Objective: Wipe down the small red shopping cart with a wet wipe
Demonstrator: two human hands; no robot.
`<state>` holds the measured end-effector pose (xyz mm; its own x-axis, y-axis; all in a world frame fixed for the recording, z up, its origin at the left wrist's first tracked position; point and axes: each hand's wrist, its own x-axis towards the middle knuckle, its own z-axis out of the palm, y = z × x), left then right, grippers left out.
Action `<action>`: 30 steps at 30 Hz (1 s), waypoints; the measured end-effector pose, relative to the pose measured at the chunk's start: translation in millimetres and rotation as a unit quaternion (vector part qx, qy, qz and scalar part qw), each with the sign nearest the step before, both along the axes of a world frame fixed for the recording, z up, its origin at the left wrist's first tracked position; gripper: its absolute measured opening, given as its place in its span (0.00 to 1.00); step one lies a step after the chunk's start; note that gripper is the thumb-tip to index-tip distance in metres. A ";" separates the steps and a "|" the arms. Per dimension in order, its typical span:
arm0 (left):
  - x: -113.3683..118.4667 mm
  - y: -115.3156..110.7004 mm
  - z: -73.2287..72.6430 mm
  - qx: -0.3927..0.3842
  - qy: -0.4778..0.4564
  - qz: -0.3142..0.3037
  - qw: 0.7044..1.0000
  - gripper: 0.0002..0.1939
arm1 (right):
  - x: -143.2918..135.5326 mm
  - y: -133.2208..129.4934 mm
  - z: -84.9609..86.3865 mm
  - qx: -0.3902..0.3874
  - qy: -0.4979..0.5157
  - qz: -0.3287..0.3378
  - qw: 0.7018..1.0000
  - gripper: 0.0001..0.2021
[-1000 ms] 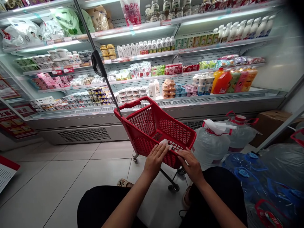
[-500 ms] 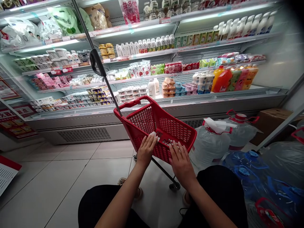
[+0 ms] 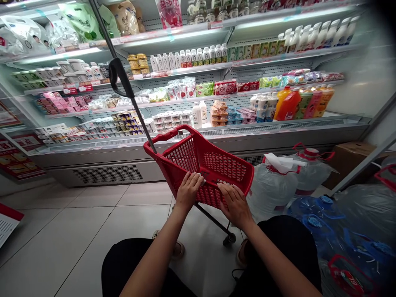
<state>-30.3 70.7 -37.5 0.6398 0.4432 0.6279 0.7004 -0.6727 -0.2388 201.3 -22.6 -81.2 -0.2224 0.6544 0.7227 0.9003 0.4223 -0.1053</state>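
A red plastic shopping trolley basket (image 3: 227,165) on wheels stands in front of me, its near rim toward my legs. My left hand (image 3: 188,190) presses on the near rim with its fingers bent over the top. A bit of white tissue (image 3: 203,181) peeks out at its fingertips; most of it is hidden. Farther right along the same rim, my right hand (image 3: 235,204) curls its fingers over the edge, with the thumb on the outer side. A long dark pole handle (image 3: 134,103) slants up to the left from the basket's far left corner.
Behind the basket runs a lit refrigerated shelf case (image 3: 105,169) stocked with bottles, cups and bags. Large clear water jugs (image 3: 272,189) stand close on the right, with blue-capped jugs (image 3: 318,222) nearer me. A brown cardboard box (image 3: 349,161) sits behind them.
Both hands stay at the near rim. The right fingers, stretched flatter before, now bend over the edge. Less of the white tissue shows under the left hand. The basket appears slightly farther left.
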 end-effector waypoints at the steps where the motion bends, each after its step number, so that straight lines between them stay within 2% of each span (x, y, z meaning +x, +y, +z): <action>1: 1.8 -3.7 -1.7 0.001 -0.002 0.004 1.000 0.24 | -0.1 0.5 2.5 -0.003 -0.001 -0.003 1.000 0.37; 7: 4.2 -20.8 -6.1 0.003 0.010 0.024 1.000 0.34 | -8.6 13.3 16.3 -0.007 0.023 -0.075 0.997 0.42; 12: -25.1 -21.2 5.2 0.004 0.031 0.036 0.999 0.37 | -4.0 21.6 14.5 -0.031 -0.005 -0.061 0.998 0.46; 16: -45.2 -23.5 9.2 0.002 0.003 0.084 0.996 0.39 | -7.7 18.8 12.8 -0.033 -0.012 -0.056 0.998 0.46; 18: -40.5 -28.4 4.8 -0.004 -0.016 0.124 0.992 0.39 | -13.2 14.9 13.7 -0.048 -0.016 -0.066 0.997 0.45; 21: -15.3 -40.0 -7.5 -0.017 -0.031 0.166 0.985 0.40 | -20.6 7.4 17.0 -0.080 -0.022 -0.098 0.992 0.46; 24: 10.6 -51.1 -17.2 -0.020 0.005 0.134 0.991 0.40 | -21.9 1.9 19.4 -0.096 -0.033 -0.110 0.989 0.48; 26: 14.3 -54.3 -17.2 -0.015 0.037 0.102 0.994 0.40 | -19.0 1.0 18.5 -0.100 -0.037 -0.112 0.988 0.48; 28: 3.0 -52.9 -10.8 -0.010 0.058 0.083 0.995 0.40 | -15.0 2.6 15.3 -0.098 -0.036 -0.113 0.988 0.47; 30: -19.9 -48.0 0.8 -0.006 0.057 0.088 0.994 0.40 | -11.5 6.0 10.6 -0.093 -0.034 -0.115 0.988 0.45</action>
<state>-50.2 22.6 -36.8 0.6183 0.5624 0.5490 0.7765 -0.5453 -0.3158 189.8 -16.6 -70.6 -0.0966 0.8135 0.5734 0.9780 0.1847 -0.0973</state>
